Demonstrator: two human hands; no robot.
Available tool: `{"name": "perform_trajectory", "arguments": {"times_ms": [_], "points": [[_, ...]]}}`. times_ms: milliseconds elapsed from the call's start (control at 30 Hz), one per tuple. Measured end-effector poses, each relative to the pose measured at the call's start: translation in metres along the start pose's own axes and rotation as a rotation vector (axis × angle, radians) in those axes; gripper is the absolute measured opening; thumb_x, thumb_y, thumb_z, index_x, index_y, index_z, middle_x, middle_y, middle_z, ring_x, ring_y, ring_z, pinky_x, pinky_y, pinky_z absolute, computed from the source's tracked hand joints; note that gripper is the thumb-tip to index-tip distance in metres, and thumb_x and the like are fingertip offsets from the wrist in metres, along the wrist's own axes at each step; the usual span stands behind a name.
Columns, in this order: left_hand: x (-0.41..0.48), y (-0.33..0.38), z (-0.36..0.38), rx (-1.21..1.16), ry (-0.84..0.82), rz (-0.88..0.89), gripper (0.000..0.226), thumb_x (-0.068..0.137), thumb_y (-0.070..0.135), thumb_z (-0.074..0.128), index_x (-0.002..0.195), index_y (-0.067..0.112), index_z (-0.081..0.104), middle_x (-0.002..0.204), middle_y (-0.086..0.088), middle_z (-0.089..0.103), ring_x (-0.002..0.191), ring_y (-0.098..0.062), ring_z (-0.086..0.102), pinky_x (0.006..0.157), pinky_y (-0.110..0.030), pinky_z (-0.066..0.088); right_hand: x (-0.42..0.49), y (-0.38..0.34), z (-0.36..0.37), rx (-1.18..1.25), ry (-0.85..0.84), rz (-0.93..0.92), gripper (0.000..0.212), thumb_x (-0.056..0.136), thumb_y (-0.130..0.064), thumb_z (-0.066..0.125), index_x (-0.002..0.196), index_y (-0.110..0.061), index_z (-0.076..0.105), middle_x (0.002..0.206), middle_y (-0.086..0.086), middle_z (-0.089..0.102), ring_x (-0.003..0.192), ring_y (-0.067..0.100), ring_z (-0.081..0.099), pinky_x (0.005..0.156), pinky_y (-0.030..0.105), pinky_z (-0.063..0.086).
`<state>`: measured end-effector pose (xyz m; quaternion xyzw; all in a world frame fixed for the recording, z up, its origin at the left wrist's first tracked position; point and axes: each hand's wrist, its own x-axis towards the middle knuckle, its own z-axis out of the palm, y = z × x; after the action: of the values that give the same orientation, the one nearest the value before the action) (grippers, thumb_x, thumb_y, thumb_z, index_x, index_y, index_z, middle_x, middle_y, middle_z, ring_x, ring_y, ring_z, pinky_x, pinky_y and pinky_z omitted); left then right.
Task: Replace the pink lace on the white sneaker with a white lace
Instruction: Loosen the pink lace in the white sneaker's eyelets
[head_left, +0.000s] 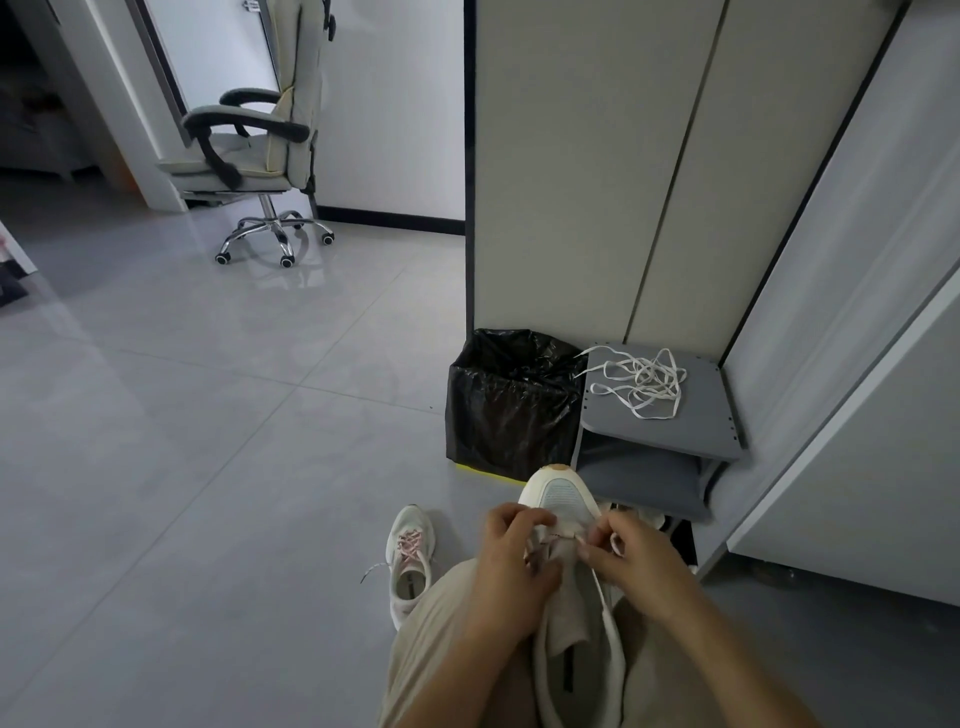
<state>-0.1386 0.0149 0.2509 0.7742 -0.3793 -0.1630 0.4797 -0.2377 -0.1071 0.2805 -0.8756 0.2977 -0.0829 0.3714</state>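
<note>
The white sneaker (563, 496) lies on the lap, toe pointing away. At its front eyelets the left hand (511, 545) has its grip clamped on the upper, and the right hand (626, 553) pinches the pink lace (558, 535). It is best drawn out row by row, without yanking. The white lace (641, 384) lies beyond the toe on a shelf (691, 431).

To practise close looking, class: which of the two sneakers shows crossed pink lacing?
The floor sneaker, left of the leg. The lap sneaker has left hand and right hand over its eyelets.

wear: loose beige trousers (431, 639), creased fabric | arms: 2 forearms (701, 634), bare
</note>
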Motion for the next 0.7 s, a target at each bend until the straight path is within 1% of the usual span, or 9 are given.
{"name": "perform_trajectory", "arguments": {"times_ms": [133, 200, 267, 333, 400, 467, 533, 600, 700], "points": [[0.003, -0.006, -0.001, -0.063, -0.023, 0.024, 0.048, 0.076, 0.009, 0.070, 0.097, 0.048, 0.053, 0.118, 0.012, 0.040, 0.107, -0.001, 0.045, 0.084, -0.001, 0.035, 0.002, 0.008, -0.009, -0.003, 0.015, -0.003, 0.015, 0.090, -0.023, 0.058, 0.078, -0.013, 0.058, 0.067, -0.001, 0.058, 0.052, -0.001, 0.051, 0.052, 0.013, 0.040], [0.003, -0.008, 0.001, -0.086, -0.017, 0.034, 0.055, 0.078, 0.008, 0.067, 0.092, 0.059, 0.053, 0.118, 0.015, 0.039, 0.106, 0.003, 0.045, 0.085, -0.005, 0.039, 0.002, 0.018, -0.016, -0.030, 0.141, 0.026, 0.013, 0.092, -0.015, 0.053, 0.081, -0.010, 0.058, 0.077, 0.010, 0.060, 0.059, 0.005, 0.054, 0.049, 0.013, 0.043], [0.002, -0.010, 0.003, -0.080, 0.015, 0.057, 0.064, 0.080, 0.009, 0.063, 0.095, 0.068, 0.046, 0.118, 0.015, 0.039, 0.105, 0.006, 0.045, 0.086, -0.007, 0.041, 0.000, 0.035, -0.027, 0.045, 0.301, 0.153, 0.010, 0.091, -0.002, 0.050, 0.087, -0.002, 0.059, 0.094, 0.022, 0.060, 0.066, 0.012, 0.053, 0.048, 0.010, 0.044], [0.001, -0.011, 0.005, -0.087, 0.030, 0.065, 0.063, 0.080, 0.010, 0.062, 0.095, 0.069, 0.046, 0.118, 0.016, 0.039, 0.105, 0.008, 0.046, 0.086, -0.007, 0.042, 0.000, 0.045, -0.036, 0.256, 0.366, 0.270, 0.015, 0.087, 0.008, 0.052, 0.096, 0.000, 0.060, 0.109, 0.025, 0.060, 0.070, 0.010, 0.050, 0.052, 0.010, 0.040], [0.001, -0.011, 0.005, -0.105, 0.045, 0.064, 0.055, 0.078, 0.013, 0.061, 0.092, 0.066, 0.049, 0.117, 0.015, 0.041, 0.104, 0.009, 0.046, 0.085, -0.007, 0.043, -0.004, 0.043, -0.042, 0.306, 0.373, 0.213, 0.013, 0.091, 0.003, 0.046, 0.090, 0.000, 0.058, 0.110, 0.032, 0.056, 0.059, 0.006, 0.047, 0.052, 0.012, 0.036], [0.002, -0.009, 0.003, -0.135, 0.043, 0.058, 0.041, 0.077, 0.017, 0.059, 0.089, 0.056, 0.055, 0.116, 0.012, 0.043, 0.104, 0.007, 0.047, 0.085, -0.007, 0.043, -0.005, 0.030, -0.037, 0.383, 0.311, 0.213, 0.018, 0.094, -0.006, 0.043, 0.079, -0.005, 0.054, 0.092, 0.024, 0.057, 0.049, 0.007, 0.047, 0.044, 0.018, 0.037], [0.002, -0.010, 0.003, -0.148, 0.032, 0.061, 0.037, 0.079, 0.011, 0.061, 0.094, 0.045, 0.055, 0.117, 0.008, 0.043, 0.104, 0.007, 0.047, 0.085, -0.007, 0.043, -0.005, 0.012, -0.025, 0.285, 0.173, 0.126, 0.008, 0.093, -0.018, 0.050, 0.088, -0.014, 0.052, 0.082, 0.009, 0.058, 0.058, 0.012, 0.053, 0.050, 0.020, 0.043], [0.001, -0.010, 0.002, -0.160, 0.035, 0.069, 0.033, 0.078, 0.012, 0.059, 0.096, 0.038, 0.055, 0.118, 0.007, 0.043, 0.105, 0.006, 0.047, 0.085, -0.007, 0.042, -0.005, 0.001, -0.009, 0.051, 0.021, -0.012, 0.013, 0.089, -0.031, 0.058, 0.096, -0.025, 0.048, 0.087, -0.006, 0.059, 0.072, 0.007, 0.059, 0.058, 0.016, 0.047], [0.001, -0.012, 0.002, -0.156, 0.035, 0.064, 0.036, 0.081, 0.006, 0.061, 0.099, 0.036, 0.055, 0.118, 0.010, 0.042, 0.107, 0.002, 0.048, 0.088, -0.007, 0.042, -0.003, 0.000, 0.001, -0.179, -0.044, -0.025, 0.017, 0.088, -0.039, 0.057, 0.094, -0.027, 0.048, 0.090, -0.011, 0.059, 0.082, 0.004, 0.057, 0.072, 0.026, 0.050]]}}
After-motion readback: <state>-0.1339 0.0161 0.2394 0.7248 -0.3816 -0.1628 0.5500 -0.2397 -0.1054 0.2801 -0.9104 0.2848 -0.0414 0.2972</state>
